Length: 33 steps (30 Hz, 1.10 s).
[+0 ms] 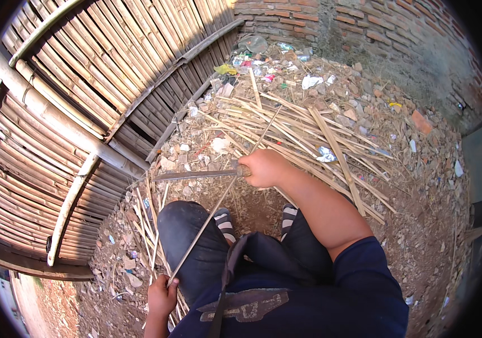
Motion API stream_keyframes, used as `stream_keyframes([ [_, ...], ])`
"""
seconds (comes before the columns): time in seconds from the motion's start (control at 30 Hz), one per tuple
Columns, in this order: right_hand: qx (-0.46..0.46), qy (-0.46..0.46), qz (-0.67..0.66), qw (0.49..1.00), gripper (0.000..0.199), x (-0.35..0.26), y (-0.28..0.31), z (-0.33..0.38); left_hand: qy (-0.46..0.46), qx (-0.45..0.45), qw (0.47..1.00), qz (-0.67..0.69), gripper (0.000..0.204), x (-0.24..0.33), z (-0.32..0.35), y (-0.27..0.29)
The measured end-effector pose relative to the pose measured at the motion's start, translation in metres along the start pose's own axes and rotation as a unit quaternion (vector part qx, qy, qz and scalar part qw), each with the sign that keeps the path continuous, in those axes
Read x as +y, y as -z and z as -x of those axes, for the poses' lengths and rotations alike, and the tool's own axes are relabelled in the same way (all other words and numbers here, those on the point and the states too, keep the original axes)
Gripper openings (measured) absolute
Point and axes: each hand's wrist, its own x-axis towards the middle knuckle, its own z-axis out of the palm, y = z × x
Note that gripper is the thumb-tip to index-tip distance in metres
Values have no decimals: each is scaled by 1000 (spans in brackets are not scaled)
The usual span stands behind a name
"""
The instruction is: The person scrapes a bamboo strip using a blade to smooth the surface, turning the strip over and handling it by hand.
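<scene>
My right hand [264,168] is closed around the handle of a machete-like knife [196,175], whose long dark blade points left above my knee. With the fingers of my left hand [162,298] I pinch the near end of a thin bamboo strip [202,228]. The strip slants up past my left thigh, meets the knife beside my right fist and carries on beyond it. Whether the right fingers also touch the strip is hidden. A loose pile of split bamboo strips [303,132] lies on the ground beyond my right hand.
More bamboo strips [145,225] lie beside my left leg. A bamboo-slat wall [100,62] stands at the left, with a brick wall [387,39] at the far right. Rubble and litter [308,81] cover the far ground. My striped-sock feet are between my bent knees.
</scene>
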Motion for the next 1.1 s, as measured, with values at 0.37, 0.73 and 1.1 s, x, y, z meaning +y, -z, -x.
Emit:
stream_keyframes([
  [0.37, 1, -58, -8, 998, 33, 44, -16, -18, 53, -48, 997, -5, 41, 10, -22, -22],
  [0.73, -42, -126, -67, 989, 34, 67, -31, -30, 59, -48, 997, -18, 44, 6, -27, -27],
  [1.1, -117, -84, -124, 982, 28, 40, -26, -27, 61, -43, 996, 53, 46, 0, -37, -31],
])
